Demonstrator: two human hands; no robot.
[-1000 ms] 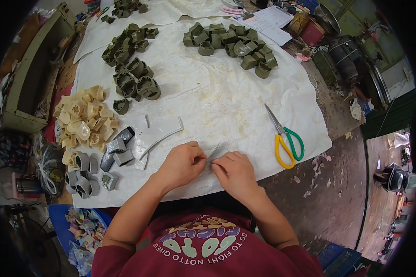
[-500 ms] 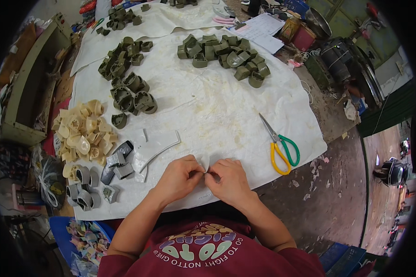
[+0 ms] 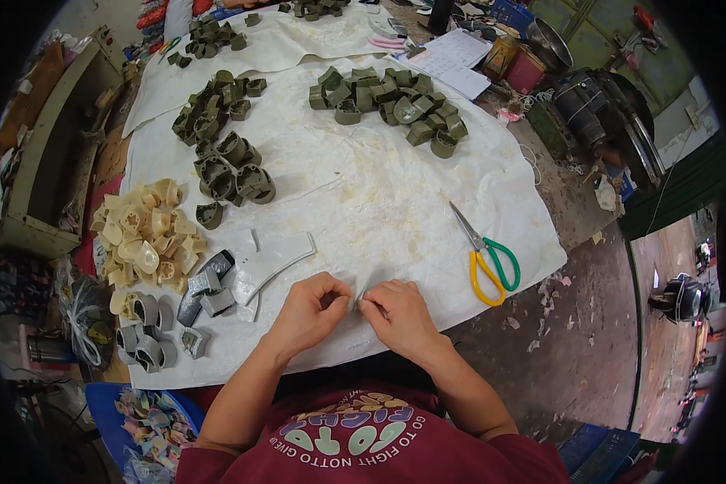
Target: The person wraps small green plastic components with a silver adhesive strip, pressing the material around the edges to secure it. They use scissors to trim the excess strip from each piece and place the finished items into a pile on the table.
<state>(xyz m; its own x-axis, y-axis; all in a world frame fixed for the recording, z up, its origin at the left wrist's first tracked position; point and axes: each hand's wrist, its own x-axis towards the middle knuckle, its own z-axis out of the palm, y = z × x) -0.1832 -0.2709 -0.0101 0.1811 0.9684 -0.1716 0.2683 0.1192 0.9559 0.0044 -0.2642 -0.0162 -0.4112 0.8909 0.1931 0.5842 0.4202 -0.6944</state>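
Observation:
My left hand [image 3: 310,311] and my right hand [image 3: 403,316] are close together over the near edge of a white cloth. Between their fingertips stands a thin, pale, partly see-through piece [image 3: 362,284], somewhat blurred. My right thumb and fingers pinch it. The left fingers are curled with the thumb against them, beside the piece; what they grip is too small to make out. Left of my hands lies a clear plastic sheet [image 3: 276,244] with a pale bent strip [image 3: 276,274]. Near it are a dark curved part [image 3: 218,264] and grey ring-shaped pieces [image 3: 218,302].
Scissors [image 3: 487,256] with yellow and green handles lie to the right. A heap of cream-coloured pieces [image 3: 147,234] sits at left. Olive-green ring pieces [image 3: 383,97] form several piles farther back. A blue bin [image 3: 103,395] of scraps stands at lower left; papers [image 3: 452,63] lie at the back right.
My fingertips have moved slightly apart, with the left hand shifted a little to the left. The thin piece between them has tilted. The view has shifted slightly.

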